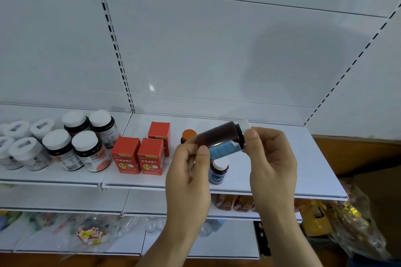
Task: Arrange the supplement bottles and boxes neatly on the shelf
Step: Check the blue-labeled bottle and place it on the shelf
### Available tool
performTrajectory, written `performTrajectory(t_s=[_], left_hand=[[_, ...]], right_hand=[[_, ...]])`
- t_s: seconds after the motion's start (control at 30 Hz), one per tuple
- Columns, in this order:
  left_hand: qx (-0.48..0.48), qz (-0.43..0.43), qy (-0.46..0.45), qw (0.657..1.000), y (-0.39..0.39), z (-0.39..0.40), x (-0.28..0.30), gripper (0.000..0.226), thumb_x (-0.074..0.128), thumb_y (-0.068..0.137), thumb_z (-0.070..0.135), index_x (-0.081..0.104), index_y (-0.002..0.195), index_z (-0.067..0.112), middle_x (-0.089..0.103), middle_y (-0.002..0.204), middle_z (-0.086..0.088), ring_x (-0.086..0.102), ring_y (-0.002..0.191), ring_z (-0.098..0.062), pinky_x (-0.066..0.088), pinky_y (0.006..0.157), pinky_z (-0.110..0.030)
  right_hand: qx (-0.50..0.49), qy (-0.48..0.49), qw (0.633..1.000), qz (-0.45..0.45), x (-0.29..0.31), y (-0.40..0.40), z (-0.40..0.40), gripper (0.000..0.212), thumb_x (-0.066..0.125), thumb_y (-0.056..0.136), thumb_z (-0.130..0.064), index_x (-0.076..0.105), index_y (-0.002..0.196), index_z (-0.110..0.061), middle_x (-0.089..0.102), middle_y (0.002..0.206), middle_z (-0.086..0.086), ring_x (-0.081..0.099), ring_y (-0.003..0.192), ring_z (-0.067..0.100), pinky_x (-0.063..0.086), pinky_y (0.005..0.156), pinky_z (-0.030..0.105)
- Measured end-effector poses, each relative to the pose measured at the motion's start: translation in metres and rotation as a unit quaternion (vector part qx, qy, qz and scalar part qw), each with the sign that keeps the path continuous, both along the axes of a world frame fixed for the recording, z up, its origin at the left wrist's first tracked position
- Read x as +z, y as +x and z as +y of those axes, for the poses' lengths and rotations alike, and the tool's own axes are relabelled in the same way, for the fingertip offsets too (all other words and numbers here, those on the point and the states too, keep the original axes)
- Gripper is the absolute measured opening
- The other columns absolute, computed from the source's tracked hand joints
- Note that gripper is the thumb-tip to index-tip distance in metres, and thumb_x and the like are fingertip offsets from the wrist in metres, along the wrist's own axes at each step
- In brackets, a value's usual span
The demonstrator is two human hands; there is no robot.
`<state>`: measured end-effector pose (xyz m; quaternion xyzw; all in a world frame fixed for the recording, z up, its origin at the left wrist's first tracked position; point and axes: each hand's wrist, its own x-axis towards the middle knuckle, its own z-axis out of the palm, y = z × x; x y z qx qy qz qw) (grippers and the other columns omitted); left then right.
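Chinese chars on front of two red boxes point(138, 156), approx. "珍迪消食片", w/ small yellow strip above, unreadable. Blue label on held brown bottle point(221, 136): fine print, too blurred. Other bottle labels illegible.

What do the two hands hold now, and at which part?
Both hold one dark brown bottle, tilted on its side: the left hand pinches its base end, the right hand grips its white-capped end.

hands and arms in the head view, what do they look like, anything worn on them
Both are bare: the left hand and the right hand show no gloves, rings, watch or bands. The forearms are uncovered down to the bottom edge of the picture, with no sleeve in view. The nails are short and unpainted.
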<state>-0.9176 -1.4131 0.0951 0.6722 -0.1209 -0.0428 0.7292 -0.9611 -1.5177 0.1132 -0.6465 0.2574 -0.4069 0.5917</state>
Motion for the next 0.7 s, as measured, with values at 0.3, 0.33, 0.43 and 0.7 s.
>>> performTrajectory(t_s=[0.3,0.33,0.43,0.7], left_hand=[[0.012,0.019,0.005,1.000,0.0028,0.0026,-0.0019,0.039,0.043,0.085,0.062,0.061,0.099,0.030,0.071,0.095,0.020,0.069,0.098,-0.007,0.057,0.073,-0.023],[0.004,0.028,-0.010,1.000,0.0017,0.0028,-0.0013,0.038,0.044,0.084,0.060,0.062,0.102,0.031,0.071,0.097,0.019,0.068,0.101,-0.007,0.058,0.077,-0.025],[-0.002,0.034,-0.043,0.998,0.0001,0.0029,-0.0004,0.030,0.048,0.086,0.050,0.061,0.106,0.031,0.072,0.102,0.017,0.068,0.107,-0.010,0.056,0.084,-0.023],[-0.016,-0.011,-0.034,0.999,0.0042,0.0049,-0.0051,0.028,0.051,0.090,0.039,0.060,0.112,0.023,0.068,0.110,0.026,0.066,0.108,-0.005,0.056,0.085,-0.021]], right_hand=[[0.031,0.015,0.999,0.003,-0.0026,-0.0045,0.0032,0.008,0.064,0.096,-0.012,0.066,0.101,-0.017,0.076,0.094,-0.002,0.072,0.094,0.014,0.060,0.084,0.032],[0.026,0.015,1.000,0.006,-0.0031,-0.0042,0.0030,0.006,0.066,0.095,-0.015,0.066,0.100,-0.017,0.075,0.093,-0.001,0.072,0.092,0.015,0.061,0.083,0.033],[0.021,0.020,1.000,0.012,-0.0045,-0.0027,0.0046,0.014,0.069,0.090,-0.027,0.064,0.098,-0.016,0.075,0.093,0.002,0.072,0.089,0.018,0.061,0.081,0.038],[0.016,0.040,0.999,0.032,-0.0031,0.0002,0.0035,0.009,0.063,0.097,-0.023,0.065,0.095,-0.015,0.076,0.093,-0.005,0.073,0.092,0.010,0.061,0.087,0.042]])
